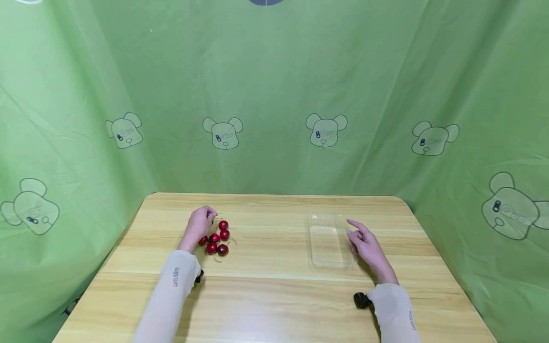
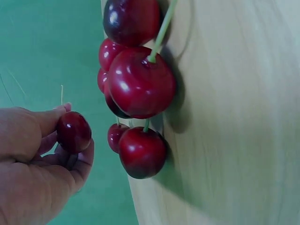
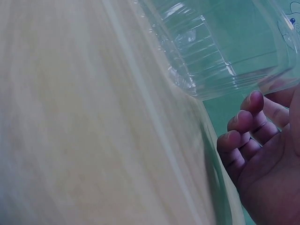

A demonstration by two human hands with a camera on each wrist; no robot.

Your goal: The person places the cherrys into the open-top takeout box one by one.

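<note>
My left hand (image 1: 199, 226) is at the far side of a small group of cherries on the left part of the table. Its thumb and fingers pinch one dark red cherry (image 2: 74, 133), whose thin stem points up in the left wrist view. Several other shiny cherries (image 2: 142, 83) lie close together beside that hand, some with green stems. On the right, my right hand (image 1: 368, 248) is beside a clear plastic box (image 1: 329, 244), its index finger extended along the box's right rim. The other fingers (image 3: 243, 121) are loosely bent just outside the box wall, holding nothing.
The light wooden table (image 1: 266, 286) has rounded far corners. Green curtains (image 1: 274, 85) with bear-head drawings hang behind it and on both sides. Bare wood separates the cherries from the box. A small black device (image 1: 362, 300) is at the right wrist.
</note>
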